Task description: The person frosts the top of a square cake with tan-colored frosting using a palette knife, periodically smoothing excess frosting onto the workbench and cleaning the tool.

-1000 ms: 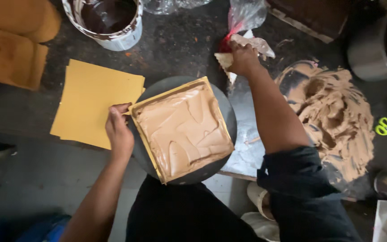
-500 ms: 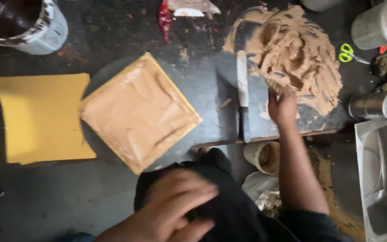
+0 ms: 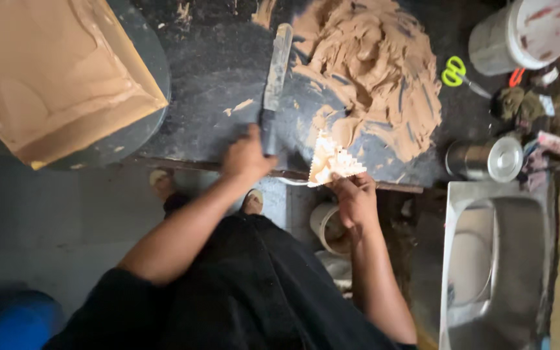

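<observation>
- The left hand (image 3: pixel 246 155) is closed around the dark handle of a long spatula (image 3: pixel 275 71), whose flat blade lies along the dark worktop (image 3: pixel 215 65) and points away from the person; the blade is smeared with tan cream.
- The right hand (image 3: pixel 356 198) pinches a toothed scraper (image 3: pixel 332 161) by its lower edge, thumb and fingers pressed together on it; the jagged edge faces the mound of tan cream (image 3: pixel 371 71) and just touches its near rim.
- To do this well, I judge the spatula should be lifted level, blade flat, so cream does not drop; the scraper wants a firm hold and a shallow angle.
- The cream looks thick and soft, ridged in swirls and spread thin at the edges; the scraper seems thin, stiff and pale, coated with cream.
- A square cake (image 3: pixel 53 71) with a smooth tan coat sits on a round dark turntable (image 3: pixel 153 110) at the left, well apart from both hands.
- Green-handled scissors (image 3: pixel 454 71), a white bucket (image 3: pixel 520 35), a steel tin (image 3: pixel 487 159) and a steel sink (image 3: pixel 500 259) lie to the right.
</observation>
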